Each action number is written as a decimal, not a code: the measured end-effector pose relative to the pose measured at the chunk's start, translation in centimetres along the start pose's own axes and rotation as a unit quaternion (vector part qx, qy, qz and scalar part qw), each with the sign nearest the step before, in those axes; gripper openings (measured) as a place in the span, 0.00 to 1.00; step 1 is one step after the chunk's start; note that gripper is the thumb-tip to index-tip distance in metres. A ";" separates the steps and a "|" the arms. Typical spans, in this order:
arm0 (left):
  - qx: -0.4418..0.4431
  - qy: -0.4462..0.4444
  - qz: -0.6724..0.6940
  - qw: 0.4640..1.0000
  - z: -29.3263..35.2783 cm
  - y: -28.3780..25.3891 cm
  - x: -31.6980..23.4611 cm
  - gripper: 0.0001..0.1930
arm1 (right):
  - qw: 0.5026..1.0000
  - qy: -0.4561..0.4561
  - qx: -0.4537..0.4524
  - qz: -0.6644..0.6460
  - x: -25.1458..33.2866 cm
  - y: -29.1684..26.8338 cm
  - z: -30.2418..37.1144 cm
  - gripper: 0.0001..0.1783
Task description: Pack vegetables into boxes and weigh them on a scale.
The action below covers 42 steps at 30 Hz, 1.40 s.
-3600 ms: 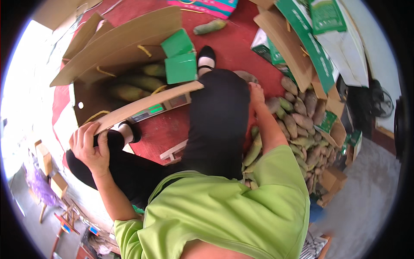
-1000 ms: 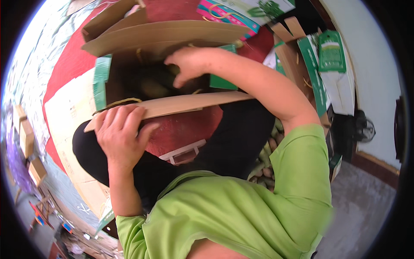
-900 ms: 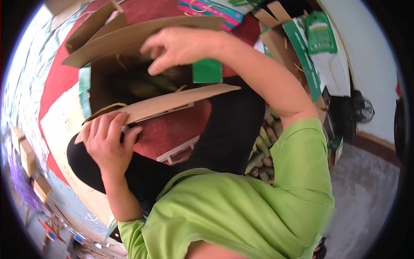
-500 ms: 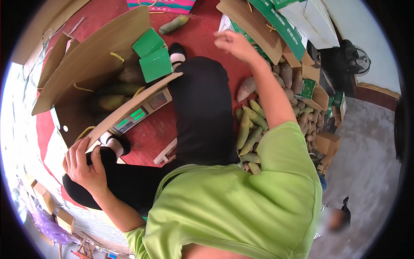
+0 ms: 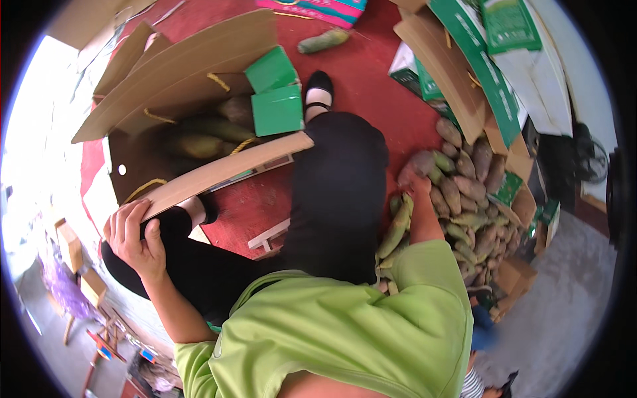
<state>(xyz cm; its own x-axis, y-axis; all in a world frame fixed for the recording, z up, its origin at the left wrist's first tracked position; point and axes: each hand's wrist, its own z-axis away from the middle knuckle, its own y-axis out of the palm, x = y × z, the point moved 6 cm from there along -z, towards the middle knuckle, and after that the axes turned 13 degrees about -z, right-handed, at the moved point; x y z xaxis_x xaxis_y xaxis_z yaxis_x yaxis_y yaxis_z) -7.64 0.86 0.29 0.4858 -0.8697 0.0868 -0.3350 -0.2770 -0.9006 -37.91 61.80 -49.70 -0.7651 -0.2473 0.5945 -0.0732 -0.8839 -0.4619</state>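
My left hand (image 5: 136, 242) grips the near corner of a long cardboard flap (image 5: 229, 169), thumb on one side and fingers on the other. The flap belongs to an open cardboard box (image 5: 126, 156) with yellow rope handles. Inside lie several long green and brownish root vegetables (image 5: 199, 144), partly in shadow. My right hand (image 5: 419, 188) reaches down to the pile on the right, its fingers closed round a plump purplish-brown root vegetable (image 5: 415, 164). Green ones (image 5: 398, 229) lie beside that wrist. A scale (image 5: 255, 169) is mostly hidden behind the flap.
The large pile of root vegetables (image 5: 471, 192) spreads along my right side. Beyond it stands another open cardboard box (image 5: 444, 73) with green panels. One loose root vegetable (image 5: 324, 41) lies on the red floor covering (image 5: 371, 79). A person in a blue cap (image 5: 483, 328) is at lower right.
My right hand has come down from above the floor near the far box onto the pile and closed round a root vegetable. My left hand stays on the flap. The view has shifted, and the scale display is now covered.
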 end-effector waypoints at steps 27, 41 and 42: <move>-0.032 -0.018 0.036 0.999 -1.2 0.9 0.1 0.26 | 0.958 0.147 0.180 -0.166 -3.1 2.7 6.5 0.21; -0.006 -0.014 0.051 0.999 -0.4 0.2 0.8 0.25 | 0.881 -0.243 0.405 -0.028 21.3 8.5 23.6 0.30; -0.003 -0.015 0.054 0.998 -0.4 0.1 0.8 0.24 | 0.876 -0.259 0.405 -0.043 24.7 8.8 27.0 0.33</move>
<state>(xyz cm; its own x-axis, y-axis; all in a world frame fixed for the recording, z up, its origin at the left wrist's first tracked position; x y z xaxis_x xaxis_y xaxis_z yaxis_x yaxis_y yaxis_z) -7.59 -0.03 0.45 0.4698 -0.8824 -0.0236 -0.3915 -0.1844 -0.9015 -40.21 37.22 -21.29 -0.3710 -0.1267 0.9199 0.5220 -0.8478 0.0938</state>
